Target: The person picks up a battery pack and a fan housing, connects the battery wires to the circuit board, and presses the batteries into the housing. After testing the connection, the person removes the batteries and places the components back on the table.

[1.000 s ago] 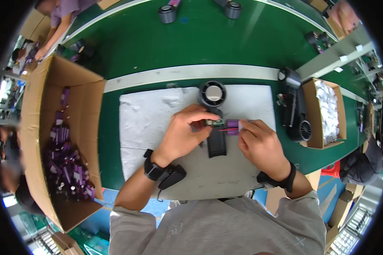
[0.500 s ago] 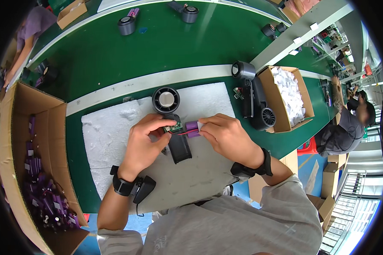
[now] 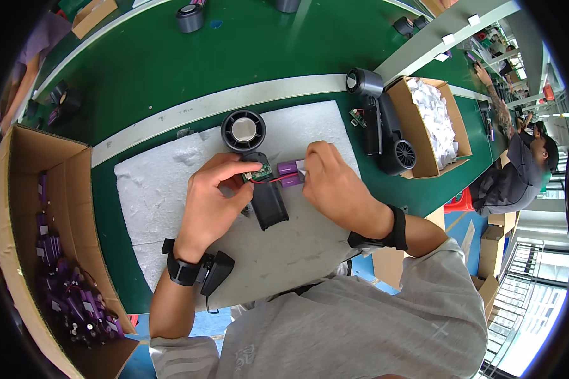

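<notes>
On the white foam sheet (image 3: 161,183) lies a dark handheld fan, its round head (image 3: 243,130) pointing away from me and its handle housing (image 3: 269,207) toward me. My left hand (image 3: 210,201) pinches a small green circuit board (image 3: 258,173) over the housing between thumb and fingers. Red wire runs from the board to a purple battery pack (image 3: 289,168) just right of the housing. My right hand (image 3: 342,189) is closed at the pack's right end, by a small white piece (image 3: 301,168). Its curled fingers hide exactly what they grip.
A cardboard box (image 3: 76,208) of purple battery packs stands at the left. At the right are a dark fan unit (image 3: 385,129), a loose circuit board (image 3: 358,117) and a carton (image 3: 459,126) of white paper pieces. Another person (image 3: 518,170) sits at far right.
My right hand has shifted, its knuckles now higher and fingers more curled by the battery pack. My left hand keeps pinching the circuit board. The whole view has shifted slightly.
</notes>
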Demonstrator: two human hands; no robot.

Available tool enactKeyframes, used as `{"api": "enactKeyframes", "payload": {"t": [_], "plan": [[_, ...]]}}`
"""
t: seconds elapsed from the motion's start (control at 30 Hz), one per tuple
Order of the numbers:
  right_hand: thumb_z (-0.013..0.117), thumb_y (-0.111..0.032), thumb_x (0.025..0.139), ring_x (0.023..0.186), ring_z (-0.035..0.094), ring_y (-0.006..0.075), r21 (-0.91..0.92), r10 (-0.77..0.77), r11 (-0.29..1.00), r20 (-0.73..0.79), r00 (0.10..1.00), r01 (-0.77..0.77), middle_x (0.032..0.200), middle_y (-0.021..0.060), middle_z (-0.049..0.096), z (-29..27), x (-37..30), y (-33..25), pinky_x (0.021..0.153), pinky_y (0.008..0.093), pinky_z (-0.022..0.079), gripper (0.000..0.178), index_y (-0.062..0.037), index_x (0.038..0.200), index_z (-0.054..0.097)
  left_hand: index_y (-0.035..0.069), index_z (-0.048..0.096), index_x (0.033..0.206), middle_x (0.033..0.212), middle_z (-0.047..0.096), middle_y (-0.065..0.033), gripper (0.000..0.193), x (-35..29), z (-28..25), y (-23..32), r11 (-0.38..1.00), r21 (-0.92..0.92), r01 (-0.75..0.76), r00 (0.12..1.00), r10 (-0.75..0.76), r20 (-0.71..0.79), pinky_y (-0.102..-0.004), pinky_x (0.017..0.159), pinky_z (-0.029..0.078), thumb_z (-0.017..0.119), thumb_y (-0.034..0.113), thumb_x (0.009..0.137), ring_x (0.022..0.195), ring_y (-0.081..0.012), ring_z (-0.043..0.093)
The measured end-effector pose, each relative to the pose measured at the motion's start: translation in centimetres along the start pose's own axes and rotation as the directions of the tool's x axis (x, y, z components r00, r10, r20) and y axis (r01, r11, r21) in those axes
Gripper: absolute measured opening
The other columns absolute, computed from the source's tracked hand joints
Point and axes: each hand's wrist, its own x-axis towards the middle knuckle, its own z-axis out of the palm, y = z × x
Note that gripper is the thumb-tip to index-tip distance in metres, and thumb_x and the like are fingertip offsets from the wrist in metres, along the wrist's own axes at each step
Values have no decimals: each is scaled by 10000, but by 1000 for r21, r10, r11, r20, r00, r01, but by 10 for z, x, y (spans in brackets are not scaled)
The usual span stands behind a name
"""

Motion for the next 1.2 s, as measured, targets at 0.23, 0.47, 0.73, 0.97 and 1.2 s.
{"api": "enactKeyframes", "payload": {"t": [0.23, 0.47, 0.73, 0.97, 1.2], "plan": [[548, -115, 931, 770, 588, 304, -246, 411, 822, -369, 834, -514, 886, 179, 598, -123, -32, 98, 667, 355, 477, 157, 17, 1016, 555, 48, 704, 1043, 1037, 606, -87, 327, -5, -6, 3, 998, -64, 10, 1000, -8, 30, -247, 711, 516, 636, -83, 751, 834, -149, 630], [623, -251, 935, 728, 561, 89, 60, 305, 951, -56, 951, -302, 956, 71, 660, -128, 104, 68, 662, 260, 462, 348, -3, 1177, 601, 62, 710, 992, 906, 625, -82, 309, -6, -8, -6, 999, -32, -26, 999, 25, -26, -285, 661, 513, 648, -76, 722, 718, -182, 615], [749, -361, 755, 1228, 486, 433, -226, 145, 966, 87, 986, -122, 1396, 224, 468, -4, 297, 345, 1049, 440, 393, 802, -75, 1419, 401, 71, 723, 964, 880, 645, -119, 298, 3, 6, -9, 981, -106, -164, 985, 157, -72, -340, 665, 529, 661, -52, 700, 702, -230, 635], [722, -231, 792, 617, 600, 136, -163, 499, 864, 394, 772, -476, 878, 64, 591, -45, 281, 169, 532, 255, 496, 489, -121, 1222, 517, 86, 729, 987, 859, 621, -97, 323, -9, -3, -13, 990, -31, -137, 988, 134, -70, -323, 654, 523, 683, -46, 695, 694, -200, 618], [744, -92, 736, 735, 597, 222, -8, -72, 996, 424, 903, 84, 986, 88, 561, -95, 110, 50, 639, 306, 488, 476, -100, 1167, 542, 72, 729, 964, 868, 651, -125, 300, -2, -5, -13, 991, -40, -124, 991, 121, -59, -346, 675, 531, 665, -37, 692, 706, -239, 635]]}}
